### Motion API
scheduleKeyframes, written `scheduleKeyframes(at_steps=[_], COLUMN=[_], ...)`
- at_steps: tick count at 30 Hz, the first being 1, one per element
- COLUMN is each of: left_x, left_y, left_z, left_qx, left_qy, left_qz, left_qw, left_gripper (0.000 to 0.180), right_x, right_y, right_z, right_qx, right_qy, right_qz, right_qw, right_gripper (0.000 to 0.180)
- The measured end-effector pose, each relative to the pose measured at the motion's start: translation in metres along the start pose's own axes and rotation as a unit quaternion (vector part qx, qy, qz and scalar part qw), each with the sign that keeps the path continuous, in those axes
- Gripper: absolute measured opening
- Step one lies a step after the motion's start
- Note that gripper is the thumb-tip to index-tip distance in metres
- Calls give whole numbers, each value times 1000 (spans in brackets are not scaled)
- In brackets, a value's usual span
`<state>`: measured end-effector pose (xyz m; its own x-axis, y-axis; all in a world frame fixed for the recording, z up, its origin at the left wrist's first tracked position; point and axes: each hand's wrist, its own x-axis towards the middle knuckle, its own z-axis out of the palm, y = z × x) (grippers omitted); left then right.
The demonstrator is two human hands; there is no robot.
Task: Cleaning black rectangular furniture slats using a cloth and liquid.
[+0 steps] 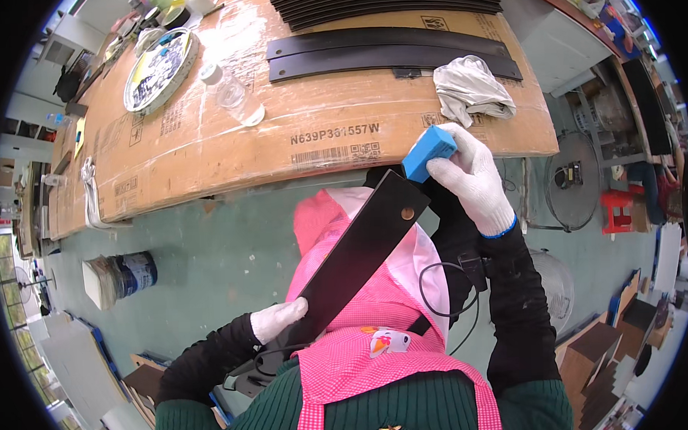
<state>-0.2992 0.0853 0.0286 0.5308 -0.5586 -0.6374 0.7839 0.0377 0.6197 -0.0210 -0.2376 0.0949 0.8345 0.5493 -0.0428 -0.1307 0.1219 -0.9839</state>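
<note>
Now my left hand (279,321) grips the black panel (356,249); my right hand (471,173) pinches the blue block (430,153).
Panel slants over my pink apron (378,312); printed codes (319,157) line the cardboard tabletop's (236,154) near edge.

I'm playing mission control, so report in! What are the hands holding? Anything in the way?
Left gloved hand: gripping black strip by its edge. Right gloved hand: pinching blue block beside the strip's holed end. Strip's visible face: nothing lying on it.
</note>
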Motion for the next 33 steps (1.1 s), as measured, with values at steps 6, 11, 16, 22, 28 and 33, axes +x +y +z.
scheduleKeyframes(at_steps=[6, 11, 16, 22, 28, 33], left_x=[2, -2, -2, -1, 0, -1], left_y=[-30, 8, -2, -5, -12, 0], left_z=[-13, 7, 5, 4, -6, 6], left_qx=[16, 47, 13, 15, 14, 54], left_qy=[-9, 16, -2, 3, -48, 47], left_qz=[-27, -7, 5, 8, 3, 41], left_qw=[999, 999, 1000, 1000, 999, 997], left_gripper=[75, 67, 64, 66, 67, 80], right_x=[9, 5, 11, 4, 9, -21], right_y=[-7, -12, -13, -8, -15, -9], right_z=[9, 1, 19, -1, 17, -14], right_qx=[-28, -46, -24, -58, -68, -111], right_qy=[-31, -23, 10, -8, -4, -10], right_qz=[13, 31, 18, 28, 12, 7], right_qw=[999, 998, 999, 998, 998, 994], right_gripper=[38, 36, 37, 36, 32, 33])
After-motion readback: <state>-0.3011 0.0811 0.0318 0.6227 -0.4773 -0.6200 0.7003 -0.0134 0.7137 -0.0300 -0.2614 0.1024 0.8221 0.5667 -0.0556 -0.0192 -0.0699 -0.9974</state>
